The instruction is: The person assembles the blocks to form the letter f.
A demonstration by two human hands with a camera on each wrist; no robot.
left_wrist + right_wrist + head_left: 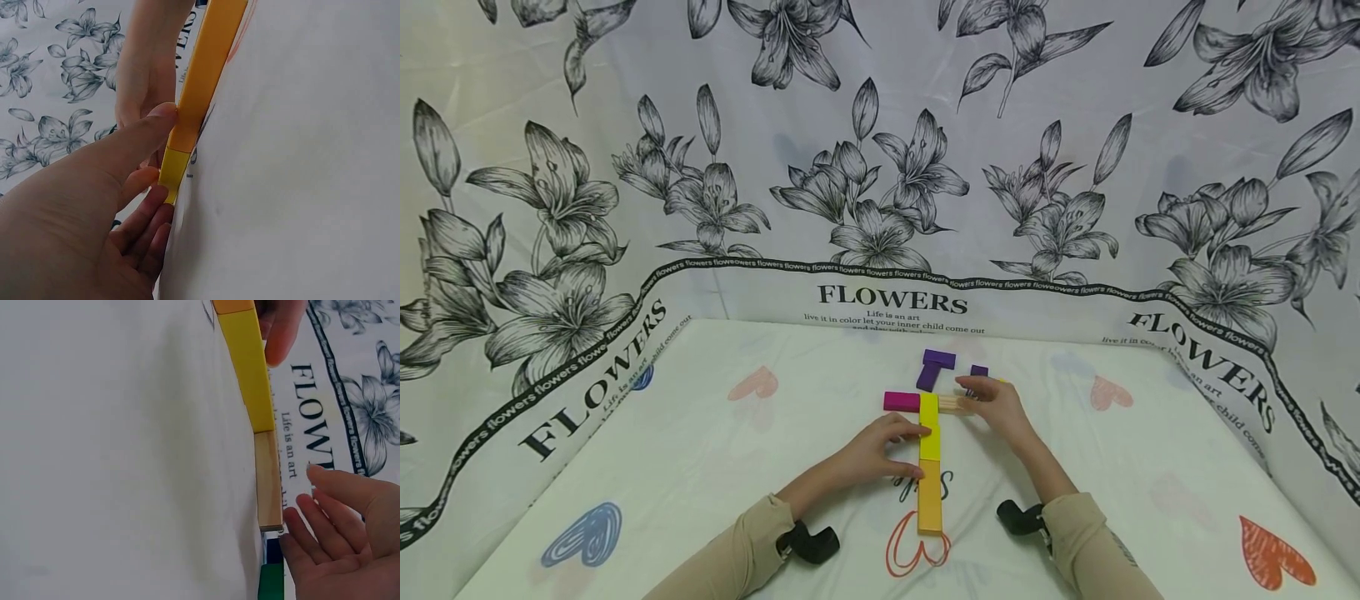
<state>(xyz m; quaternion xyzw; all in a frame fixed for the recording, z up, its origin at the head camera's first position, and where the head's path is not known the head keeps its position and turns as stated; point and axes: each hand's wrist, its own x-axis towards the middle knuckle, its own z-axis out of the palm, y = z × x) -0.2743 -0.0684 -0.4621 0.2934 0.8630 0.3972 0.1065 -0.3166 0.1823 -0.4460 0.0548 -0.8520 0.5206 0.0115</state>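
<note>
An orange block (929, 500) and a yellow block (928, 446) lie end to end in a row on the cloth. The fingertips of my left hand (880, 450) touch the yellow block, and its thumb rests against the side of the orange block (203, 75). At the row's far end, a magenta block (901, 402) extends left and a plain wooden block (950, 404) extends right. Beside the wooden block (269, 481) is my right hand (996, 410), its fingers loosely spread with nothing between them in the right wrist view.
Two purple blocks (938, 359) touch beyond the row. Another dark purple block (979, 370) is partly behind the right hand. A green block (272, 581) shows past the wooden one in the right wrist view. Flower-printed cloth (880, 183) hangs behind the table.
</note>
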